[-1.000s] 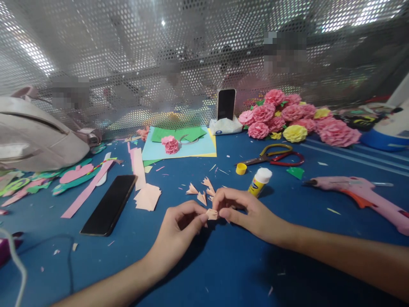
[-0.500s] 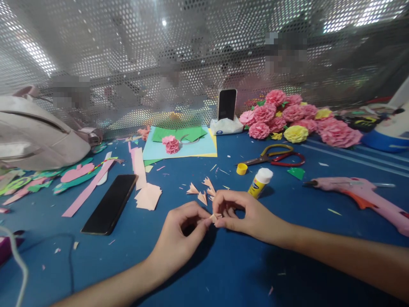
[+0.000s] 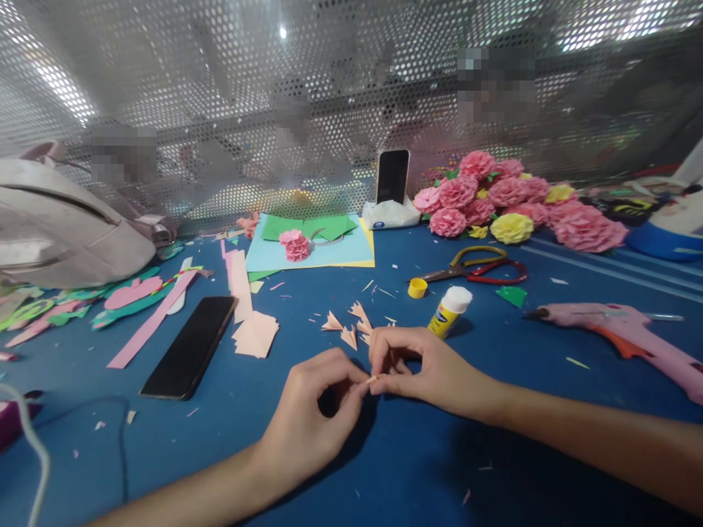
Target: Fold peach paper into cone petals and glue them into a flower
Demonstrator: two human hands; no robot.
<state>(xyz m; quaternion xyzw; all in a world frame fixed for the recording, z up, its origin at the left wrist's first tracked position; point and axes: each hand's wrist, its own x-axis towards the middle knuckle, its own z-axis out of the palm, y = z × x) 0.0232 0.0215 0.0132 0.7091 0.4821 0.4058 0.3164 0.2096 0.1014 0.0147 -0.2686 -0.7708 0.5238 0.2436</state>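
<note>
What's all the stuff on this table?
paper piece: one, peach, front centre, pinched
folded petals: about four, peach, just behind it
glue stick: one, yellow and white, right of petals
scissors: one, yellow-red handles, behind glue stick
cap: one, yellow, near scissors
glue gun: one, pink, far right
flat phone: one, black, left
standing phone: one, black, at the back
paper flowers: many, pink and yellow, back right
bag: one, pale, far left
table: one, blue, under everything
left hand: one, grip on paper piece
right hand: one, grip on paper piece
</note>
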